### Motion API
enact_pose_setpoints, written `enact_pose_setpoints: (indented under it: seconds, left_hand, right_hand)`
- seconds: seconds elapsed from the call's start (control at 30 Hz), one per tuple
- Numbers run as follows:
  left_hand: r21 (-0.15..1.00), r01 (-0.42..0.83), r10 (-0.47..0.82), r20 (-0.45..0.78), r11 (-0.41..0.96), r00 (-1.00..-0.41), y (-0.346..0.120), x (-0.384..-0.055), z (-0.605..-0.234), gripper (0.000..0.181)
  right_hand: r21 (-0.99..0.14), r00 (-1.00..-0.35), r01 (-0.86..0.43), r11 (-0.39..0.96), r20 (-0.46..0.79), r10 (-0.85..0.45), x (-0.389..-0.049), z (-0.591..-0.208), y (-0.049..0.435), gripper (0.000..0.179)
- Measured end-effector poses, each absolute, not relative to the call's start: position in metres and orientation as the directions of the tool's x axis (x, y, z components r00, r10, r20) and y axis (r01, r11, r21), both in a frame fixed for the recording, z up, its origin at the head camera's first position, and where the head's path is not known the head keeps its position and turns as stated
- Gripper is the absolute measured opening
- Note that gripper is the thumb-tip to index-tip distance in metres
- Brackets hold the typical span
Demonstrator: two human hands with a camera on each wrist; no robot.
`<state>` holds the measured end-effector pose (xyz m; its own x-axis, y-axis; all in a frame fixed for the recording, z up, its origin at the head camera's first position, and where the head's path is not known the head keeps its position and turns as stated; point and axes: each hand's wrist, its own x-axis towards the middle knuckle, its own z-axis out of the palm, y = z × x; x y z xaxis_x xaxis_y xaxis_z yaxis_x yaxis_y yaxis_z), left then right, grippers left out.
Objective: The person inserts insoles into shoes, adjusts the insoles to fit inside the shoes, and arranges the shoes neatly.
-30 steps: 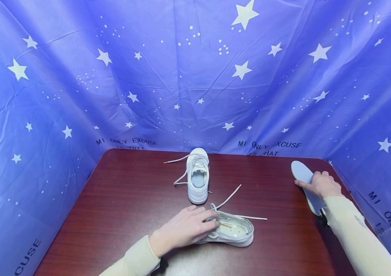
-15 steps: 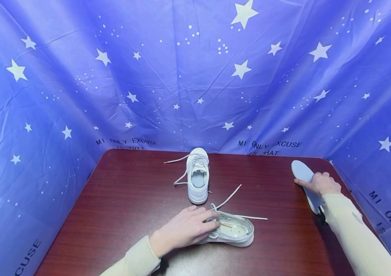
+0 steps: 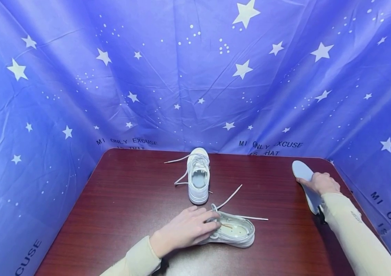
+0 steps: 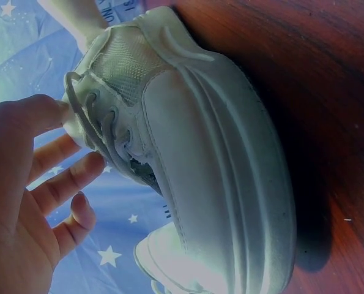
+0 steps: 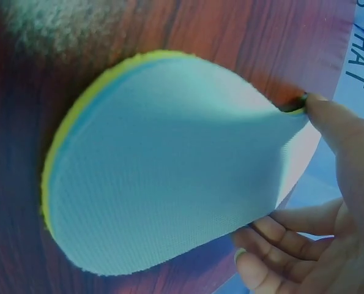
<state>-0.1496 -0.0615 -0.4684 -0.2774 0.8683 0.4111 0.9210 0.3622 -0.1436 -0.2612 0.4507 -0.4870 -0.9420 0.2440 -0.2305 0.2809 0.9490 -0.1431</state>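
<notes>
Insole [image 3: 303, 171]: sitting toward the far right corner of the desk [image 3: 129, 191], well apart from the near shoe [image 3: 238, 242]; whether it is touching the surface, cannot tell.
Right hand [image 3: 324, 184]: clamping the insole, thumb pressing one long edge, fingers gripping the other.
Left hand [image 3: 180, 228]: appearing to pinch the near shoe at the front of its opening; remaining fingers are curling, spaced apart.
Step in hand: judged as handling the insole while steadying the near shoe, whose inside is showing a pale, hole-marked base.
Next move: probably calling for controlling the insole's tilt, either easing it flat or bringing it round to the opening.
Obstructions: left hand is partly covering the opening; loose laces [image 3: 254, 218] are trailing on the insole's side.
Far shoe [image 3: 198, 196]: standing upright beyond the near one, showing grey inside.
Backdrop: star-printed cloth [image 3: 195, 57] is hanging around the desk.
</notes>
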Motion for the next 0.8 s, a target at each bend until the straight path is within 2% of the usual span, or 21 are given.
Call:
enact_pose_setpoints:
  seconds: [0.43,0.8]
  left_hand:
    - [-0.198,0.913,0.872,0.422,0.356,-0.249,-0.0615,-0.1501,-0.4690,0.026]
    - [-0.196,0.914,0.870,0.428,0.355,-0.246,-0.0617,-0.1496,-0.4687,0.026]
  right_hand:
    - [-0.127,-0.939,0.239,0.963,-0.285,0.196,-0.2657,-0.4844,0.4558,0.089]
    - [-0.151,-0.926,0.231,0.961,-0.339,0.169,-0.2635,-0.4827,0.4487,0.088]
